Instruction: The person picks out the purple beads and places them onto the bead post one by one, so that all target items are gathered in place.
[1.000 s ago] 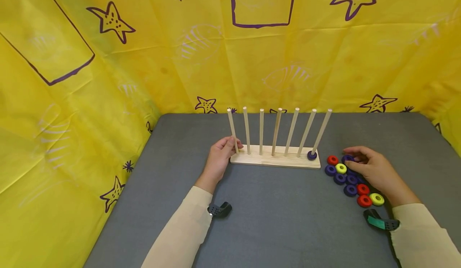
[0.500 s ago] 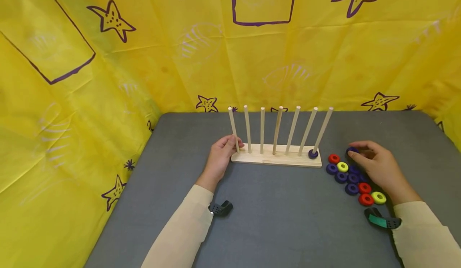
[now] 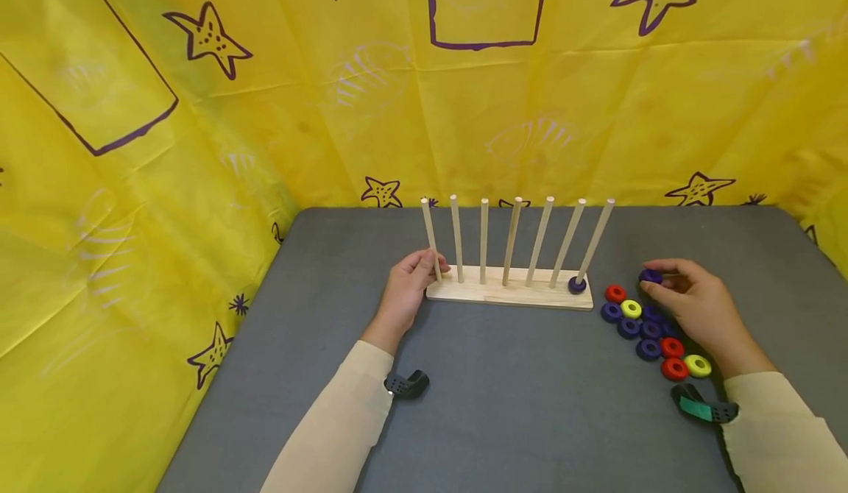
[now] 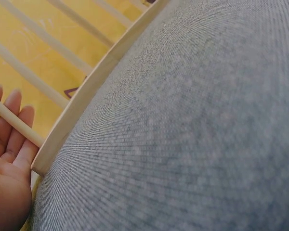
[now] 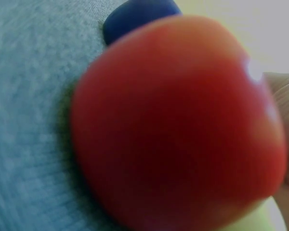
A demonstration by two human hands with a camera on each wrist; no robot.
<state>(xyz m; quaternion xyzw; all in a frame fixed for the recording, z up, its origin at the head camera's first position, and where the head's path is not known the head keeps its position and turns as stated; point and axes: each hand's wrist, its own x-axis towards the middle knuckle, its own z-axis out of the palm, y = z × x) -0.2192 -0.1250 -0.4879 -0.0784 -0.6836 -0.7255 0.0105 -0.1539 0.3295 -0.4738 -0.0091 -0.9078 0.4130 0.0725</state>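
Note:
A wooden peg stand (image 3: 510, 296) with a row of upright pegs lies across the grey table. My left hand (image 3: 405, 287) holds the leftmost peg near its foot; in the left wrist view the fingers (image 4: 12, 127) lie behind that peg. One dark blue ring (image 3: 577, 285) sits at the base of the rightmost peg. To the right of the stand, my right hand (image 3: 695, 305) pinches another dark blue ring (image 3: 651, 277) between thumb and fingers. Beside and partly under this hand lie several loose rings, among them a red ring (image 3: 674, 369) and a yellow ring (image 3: 698, 366).
Yellow cloth (image 3: 450, 125) with starfish and fish drawings hangs behind and to the left of the table (image 3: 503, 405). A blurred red ring (image 5: 178, 125) fills most of the right wrist view, with a blue ring (image 5: 137, 18) behind it.
The right hand has drawn the dark blue ring slightly back and right, away from the loose rings. The left hand stays at the leftmost peg.

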